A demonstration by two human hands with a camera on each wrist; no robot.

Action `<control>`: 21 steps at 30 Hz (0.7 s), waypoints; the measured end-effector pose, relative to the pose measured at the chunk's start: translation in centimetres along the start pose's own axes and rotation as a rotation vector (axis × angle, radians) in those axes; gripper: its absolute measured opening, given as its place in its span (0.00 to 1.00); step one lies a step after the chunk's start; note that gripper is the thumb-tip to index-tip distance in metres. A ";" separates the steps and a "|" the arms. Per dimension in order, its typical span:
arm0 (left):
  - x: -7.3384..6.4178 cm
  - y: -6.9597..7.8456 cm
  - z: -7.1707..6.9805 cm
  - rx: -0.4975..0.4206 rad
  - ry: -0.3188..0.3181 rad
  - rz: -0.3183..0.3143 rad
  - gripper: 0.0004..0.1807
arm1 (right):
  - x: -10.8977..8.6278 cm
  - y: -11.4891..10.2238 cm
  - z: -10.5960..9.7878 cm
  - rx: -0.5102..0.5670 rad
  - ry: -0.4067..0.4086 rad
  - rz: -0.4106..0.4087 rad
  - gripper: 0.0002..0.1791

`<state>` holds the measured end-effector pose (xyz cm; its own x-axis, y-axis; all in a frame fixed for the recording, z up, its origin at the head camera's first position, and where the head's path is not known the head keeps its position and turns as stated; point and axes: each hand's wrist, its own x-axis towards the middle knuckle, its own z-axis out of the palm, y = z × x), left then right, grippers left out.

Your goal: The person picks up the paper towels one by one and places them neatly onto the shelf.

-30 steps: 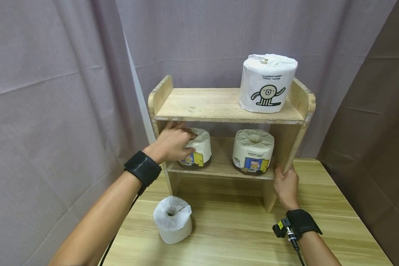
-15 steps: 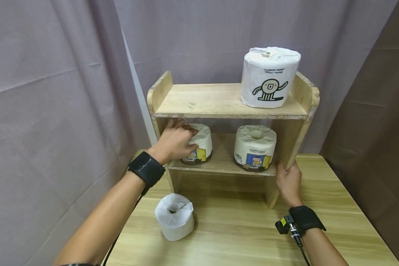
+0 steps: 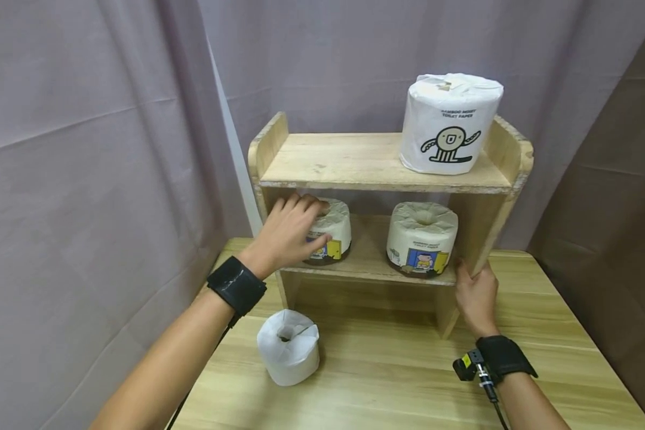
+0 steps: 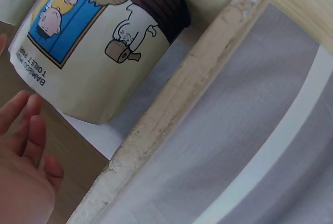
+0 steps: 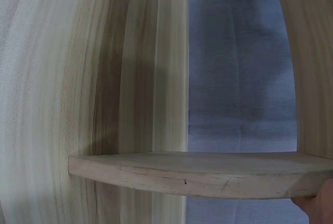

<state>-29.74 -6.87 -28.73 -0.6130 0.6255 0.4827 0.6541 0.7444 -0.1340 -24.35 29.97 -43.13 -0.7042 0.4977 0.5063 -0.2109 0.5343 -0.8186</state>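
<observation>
A small wooden shelf (image 3: 333, 161) stands on the table. At the left of its middle board sits a cream toilet paper roll (image 3: 337, 226) with a cartoon print. My left hand (image 3: 290, 230) is over and in front of this roll, fingers spread and loosely bent. In the left wrist view, the fingertips (image 4: 34, 99) lie beside the roll's top edge, with the roll (image 4: 99, 47) upside down in that view. My right hand (image 3: 477, 298) grips the shelf's right side panel at the middle board; in the right wrist view only a bit of it (image 5: 318, 203) shows.
A matching cream roll (image 3: 423, 239) stands at the right of the middle board. A larger white-wrapped roll (image 3: 451, 125) stands on the top board's right. A plain white roll (image 3: 288, 349) sits on the wooden table (image 3: 376, 382) in front. Grey curtains (image 3: 355, 48) hang behind.
The head view has shifted slightly, so everything sits a little further right. My left fingers have loosened and lifted somewhat from the left cream roll. My right hand keeps its grip on the shelf.
</observation>
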 end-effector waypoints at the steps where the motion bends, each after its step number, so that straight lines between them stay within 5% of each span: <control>1: -0.2 0.1 0.0 -0.014 0.018 0.012 0.32 | 0.0 0.0 -0.1 -0.001 0.003 0.002 0.17; 9: -0.9 0.7 -0.8 -0.040 0.083 0.076 0.31 | 0.3 -0.1 -0.5 0.013 -0.014 0.025 0.19; 21: -2.5 1.0 -1.2 -0.105 0.105 0.047 0.33 | 0.2 -0.1 -0.1 0.019 -0.018 0.034 0.20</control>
<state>-27.08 -7.94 -29.05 -0.5350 0.6269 0.5664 0.7268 0.6833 -0.0699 -24.36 30.11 -42.97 -0.7232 0.5027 0.4735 -0.1992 0.5046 -0.8400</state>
